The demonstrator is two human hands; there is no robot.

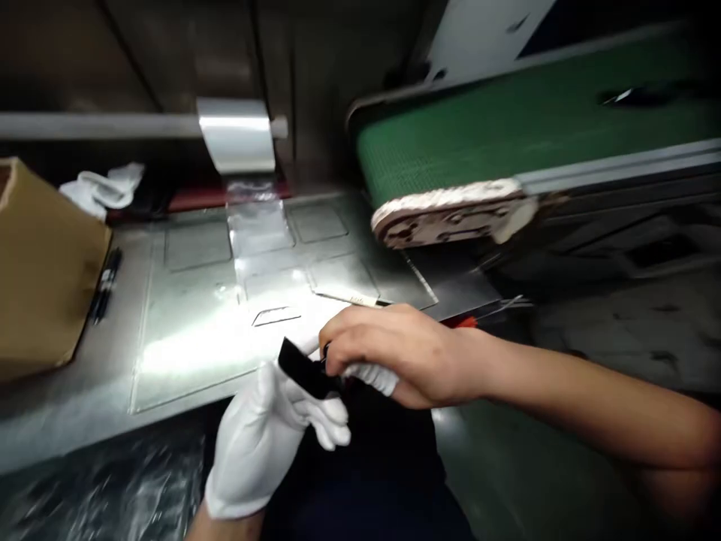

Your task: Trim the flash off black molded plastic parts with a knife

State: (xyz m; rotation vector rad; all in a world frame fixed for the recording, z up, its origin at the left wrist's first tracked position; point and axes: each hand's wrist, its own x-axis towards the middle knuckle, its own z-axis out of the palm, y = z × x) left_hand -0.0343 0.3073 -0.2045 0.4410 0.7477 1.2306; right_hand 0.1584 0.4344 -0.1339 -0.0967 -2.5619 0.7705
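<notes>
A small black flat rectangular piece is held tilted above the front edge of the table. My left hand, in a white glove, grips it between thumb and fingers from the lower left. My right hand is bare on its back, with white ribbed fabric showing at its lower fingers. Its fingers are curled closed at the right end of the black piece; what they pinch is hidden and blurred. Behind both hands, a black-outlined shape shows on the brightly lit work mat.
A green conveyor belt with a dark object on it juts in at right. Clear film hangs from a roll onto the mat. A cardboard box, black pens and a white cloth are at left.
</notes>
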